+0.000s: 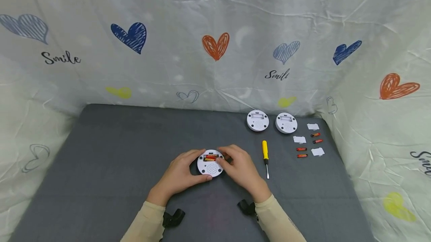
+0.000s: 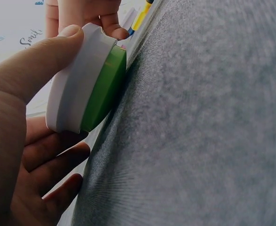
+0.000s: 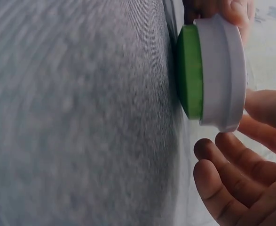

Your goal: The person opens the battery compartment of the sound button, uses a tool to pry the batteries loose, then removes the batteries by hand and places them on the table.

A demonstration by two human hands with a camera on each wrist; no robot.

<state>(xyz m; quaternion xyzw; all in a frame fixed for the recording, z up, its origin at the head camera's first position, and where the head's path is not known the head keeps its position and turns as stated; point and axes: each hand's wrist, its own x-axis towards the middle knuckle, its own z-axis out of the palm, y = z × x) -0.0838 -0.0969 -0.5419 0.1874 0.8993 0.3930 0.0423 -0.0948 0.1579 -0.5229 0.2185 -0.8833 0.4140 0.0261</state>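
A round white device (image 1: pixel 211 168) lies bottom up on the grey cloth, its green side (image 2: pixel 105 89) facing down. Two red-and-black batteries (image 1: pixel 211 157) lie side by side in its open compartment. My left hand (image 1: pixel 180 171) grips the device's left side, thumb at the near edge and fingers around the far rim. From the right, my right hand (image 1: pixel 240 165) rests its thumb on the device beside the batteries' right ends. Its index finger reaches the far rim, while the other fingers hang loosely bent below the device in the right wrist view.
A yellow-handled screwdriver (image 1: pixel 265 156) lies right of the hands. Behind it stand two similar white devices, one (image 1: pixel 257 121) left of the other (image 1: pixel 286 123), both with open compartments. Farther right are several loose batteries (image 1: pixel 302 156) and three white covers (image 1: pixel 299 140). A printed curtain (image 1: pixel 175 47) hangs behind.
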